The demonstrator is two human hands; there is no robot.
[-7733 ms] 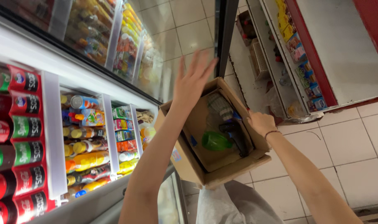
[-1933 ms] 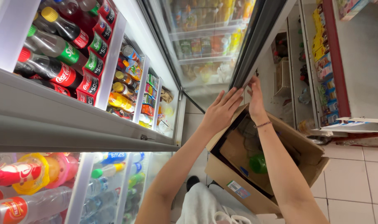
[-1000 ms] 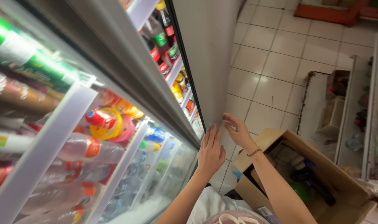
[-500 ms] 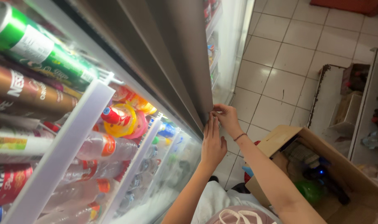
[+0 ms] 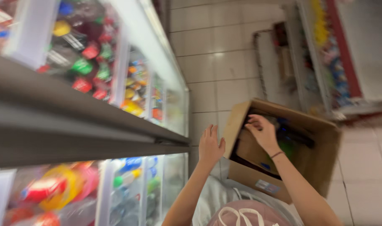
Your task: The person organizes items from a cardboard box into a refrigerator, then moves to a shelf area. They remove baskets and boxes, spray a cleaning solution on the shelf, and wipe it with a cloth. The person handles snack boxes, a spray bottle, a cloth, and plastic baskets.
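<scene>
My left hand [image 5: 210, 145] is raised with its fingers together and spread flat, just beside the near edge of the glass cooler door [image 5: 174, 125]; it holds nothing. My right hand [image 5: 263, 132] reaches into an open brown cardboard box [image 5: 321, 159] that rests against my lap. Its fingers curl over dark items inside, and I cannot tell whether they grip one. A green object [image 5: 288, 149] shows in the box behind my wrist. The picture is blurred by motion.
The cooler on the left holds rows of bottles [image 5: 86, 50] and cans behind glass, with a grey frame bar [image 5: 73, 134] across it. White floor tiles [image 5: 224, 62] stretch ahead. A shelf unit with goods [image 5: 325, 50] stands at the right.
Both hands have come off the cooler door's edge. My right hand has dropped into the cardboard box, and my view has swung so that the box lies closer in front of me.
</scene>
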